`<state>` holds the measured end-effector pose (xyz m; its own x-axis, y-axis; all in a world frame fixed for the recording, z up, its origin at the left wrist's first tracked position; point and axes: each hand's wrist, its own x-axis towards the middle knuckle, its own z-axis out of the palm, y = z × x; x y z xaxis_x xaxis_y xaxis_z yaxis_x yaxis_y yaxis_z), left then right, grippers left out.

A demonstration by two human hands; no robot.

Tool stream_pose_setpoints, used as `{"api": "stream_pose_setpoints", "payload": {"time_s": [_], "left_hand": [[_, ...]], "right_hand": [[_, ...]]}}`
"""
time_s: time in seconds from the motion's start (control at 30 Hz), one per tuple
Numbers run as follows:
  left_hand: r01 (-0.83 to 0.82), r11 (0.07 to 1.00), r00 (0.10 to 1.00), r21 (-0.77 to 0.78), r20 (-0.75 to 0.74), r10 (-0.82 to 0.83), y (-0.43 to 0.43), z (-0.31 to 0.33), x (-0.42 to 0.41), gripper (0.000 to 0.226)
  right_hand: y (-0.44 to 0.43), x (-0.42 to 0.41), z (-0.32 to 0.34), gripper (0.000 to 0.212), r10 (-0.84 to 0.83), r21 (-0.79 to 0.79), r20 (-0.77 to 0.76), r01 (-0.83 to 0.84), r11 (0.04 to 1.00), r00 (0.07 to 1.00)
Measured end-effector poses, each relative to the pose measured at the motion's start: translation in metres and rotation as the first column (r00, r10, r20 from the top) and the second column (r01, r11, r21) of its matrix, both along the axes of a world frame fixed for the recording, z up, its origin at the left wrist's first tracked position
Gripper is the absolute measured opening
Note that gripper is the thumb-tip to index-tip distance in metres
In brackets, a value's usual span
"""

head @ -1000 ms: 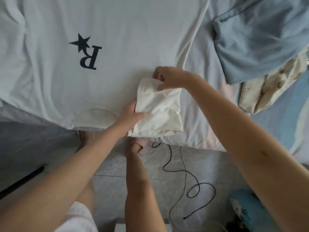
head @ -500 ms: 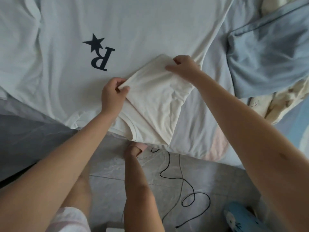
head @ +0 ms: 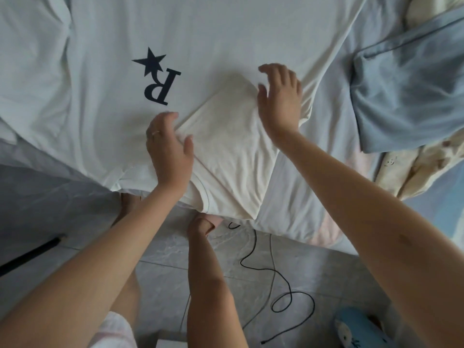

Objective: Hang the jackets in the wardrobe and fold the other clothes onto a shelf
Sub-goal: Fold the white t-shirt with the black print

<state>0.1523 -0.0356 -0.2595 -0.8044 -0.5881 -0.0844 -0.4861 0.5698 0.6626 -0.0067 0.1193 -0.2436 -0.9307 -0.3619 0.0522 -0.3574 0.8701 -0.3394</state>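
Where the left hand [head: 170,149] rests, fingers loose and grasping nothing, it presses the near-left edge of the cream top [head: 226,151]. Right hand [head: 280,96] spread, released, palm down on the top's far-right edge. Cream top lies folded on a white T-shirt [head: 100,84] with a star-and-R print, at the bed [head: 288,199] edge. Blue garment [head: 406,91] off right. Black cable [head: 276,272] on the floor [head: 170,254].

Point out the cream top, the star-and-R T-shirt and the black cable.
cream top [head: 226,139]: head view, on its smooth upper panel.
star-and-R T-shirt [head: 105,101]: head view, on plain fabric left of the print.
black cable [head: 291,293]: head view, on its loop on the floor.
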Motion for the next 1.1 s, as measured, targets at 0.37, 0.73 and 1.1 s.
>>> {"api": "stream_pose_setpoints", "payload": {"time_s": [0.37,0.73,1.1], "left_hand": [[0.679,0.672,0.704,-0.294,0.519,-0.485,0.003,-0.033,0.016,0.098],[0.847,0.384,0.531,-0.367,0.571,-0.626,-0.009,-0.041,-0.118,0.063],[0.913,0.13,0.336,-0.388,0.531,-0.778,-0.012,-0.04,-0.026,0.068]], "right_hand": [[0.106,-0.005,-0.035,0.062,0.199,0.501,0.138,-0.242,0.831,0.97],[0.094,0.036,-0.047,0.077,0.248,0.425,0.133,-0.282,0.86,0.959],[0.053,0.199,-0.043,0.069,-0.071,0.262,0.355,-0.027,0.965,0.932]]}}
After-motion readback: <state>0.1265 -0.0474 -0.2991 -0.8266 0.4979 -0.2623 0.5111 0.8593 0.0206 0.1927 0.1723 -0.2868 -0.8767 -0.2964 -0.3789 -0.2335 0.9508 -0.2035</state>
